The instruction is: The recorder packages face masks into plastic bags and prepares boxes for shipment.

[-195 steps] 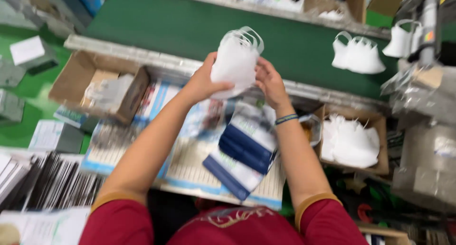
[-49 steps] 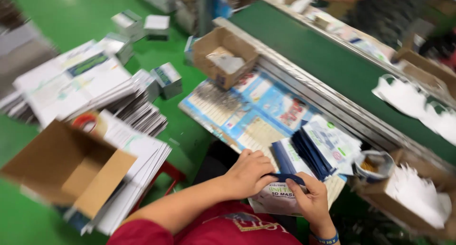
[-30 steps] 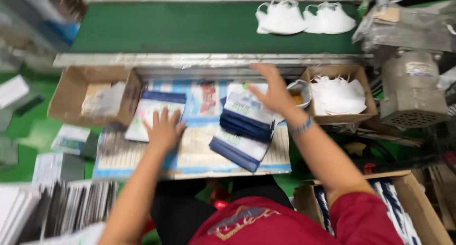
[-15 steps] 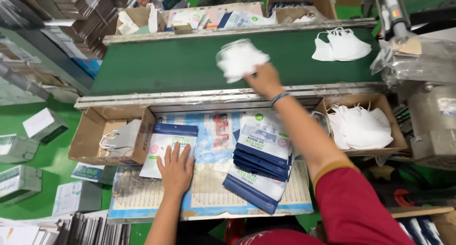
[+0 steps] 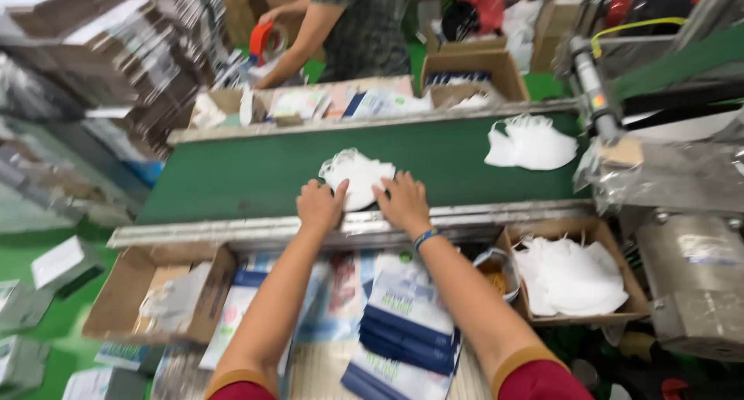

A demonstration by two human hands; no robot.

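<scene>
Both hands close on one white mask stack (image 5: pixel 358 179) lying on the green belt (image 5: pixel 248 175): left hand (image 5: pixel 319 206) touching its near-left edge, right hand (image 5: pixel 403 201) its near-right, fingers gripping.

Both hands (image 5: pixel 363 205) press a white mask stack (image 5: pixel 358 178) (another lies nearby) on the green belt (image 5: pixel 248 175).

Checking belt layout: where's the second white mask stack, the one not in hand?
In the head view, the second mask stack lies on the green belt, to the right of the hands, near the machine roller.
</scene>
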